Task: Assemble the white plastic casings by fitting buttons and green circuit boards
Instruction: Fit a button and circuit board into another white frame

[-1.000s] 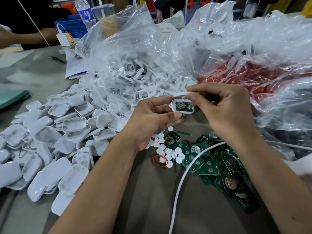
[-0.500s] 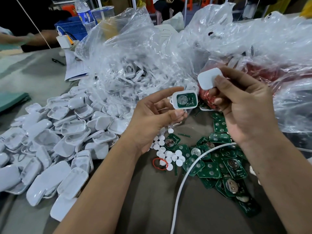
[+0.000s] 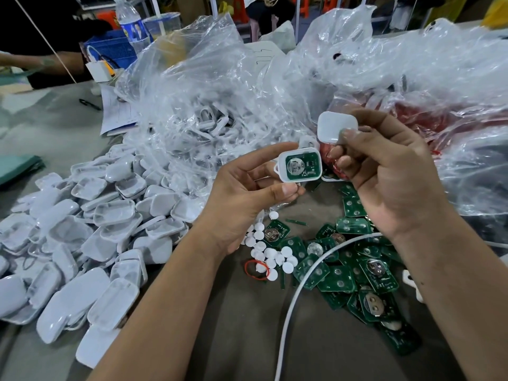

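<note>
- The left hand [image 3: 242, 199] holds a white casing half [image 3: 301, 166] up above the bench [image 3: 242, 339]. Its grip is a pinch, with the thumb under the casing half and a finger along the top.
- A green circuit board [image 3: 303, 165] sits inside that casing half. It faces the camera and shows a round silver part.
- The right hand [image 3: 390, 182] holds a second white casing piece [image 3: 336, 127]. Its grip is closed on it, with the thumb pressed on the lower corner. This piece shows its smooth back.
- The two white parts are near each other but do not touch. The piece in the right hand is higher and a bit to the right.
- Small round white buttons [image 3: 270, 254] lie in a little heap on the bench, below the left hand.
- A pile of loose green circuit boards [image 3: 354, 270] lies just right of the buttons, under the right wrist.
- A big pile of empty white casings [image 3: 90, 232] covers the left side of the bench.
- A red rubber band [image 3: 257, 269] lies beside the buttons.
- A white cable [image 3: 299, 287] runs across the green boards and down to the bottom edge.
- Crinkly clear plastic bags [image 3: 220, 94] sit behind the hands. One holds more white parts.
</note>
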The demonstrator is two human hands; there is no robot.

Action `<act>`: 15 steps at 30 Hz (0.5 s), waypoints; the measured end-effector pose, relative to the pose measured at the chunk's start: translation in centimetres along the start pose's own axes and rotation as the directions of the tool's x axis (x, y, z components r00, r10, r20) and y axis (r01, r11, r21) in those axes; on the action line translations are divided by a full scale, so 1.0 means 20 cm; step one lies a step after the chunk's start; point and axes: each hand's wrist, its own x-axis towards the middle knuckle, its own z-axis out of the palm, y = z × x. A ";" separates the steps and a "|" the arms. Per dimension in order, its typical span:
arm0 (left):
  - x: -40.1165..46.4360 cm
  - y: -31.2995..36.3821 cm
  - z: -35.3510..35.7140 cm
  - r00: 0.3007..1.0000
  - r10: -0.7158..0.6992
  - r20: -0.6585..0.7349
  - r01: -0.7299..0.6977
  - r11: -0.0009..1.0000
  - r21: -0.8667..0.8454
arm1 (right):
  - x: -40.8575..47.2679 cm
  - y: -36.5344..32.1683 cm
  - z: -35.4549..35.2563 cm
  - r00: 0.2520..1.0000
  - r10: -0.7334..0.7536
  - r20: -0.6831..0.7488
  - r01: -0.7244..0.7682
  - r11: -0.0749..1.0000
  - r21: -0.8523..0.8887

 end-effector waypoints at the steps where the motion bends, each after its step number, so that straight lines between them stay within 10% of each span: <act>1: 0.00 0.00 0.00 1.000 0.003 0.001 -0.003 1.000 0.000 | 0.00 0.00 0.00 1.000 0.004 -0.011 -0.004 1.000 -0.020; 8: 0.00 0.00 0.00 0.999 0.015 -0.035 -0.015 1.000 0.013 | 0.00 0.00 -0.03 0.991 0.000 -0.132 -0.051 0.920 -0.388; 15: 0.00 0.00 0.00 0.999 0.005 -0.046 -0.004 1.000 0.011 | -0.04 0.03 0.01 0.990 0.137 0.038 -0.092 0.826 -0.557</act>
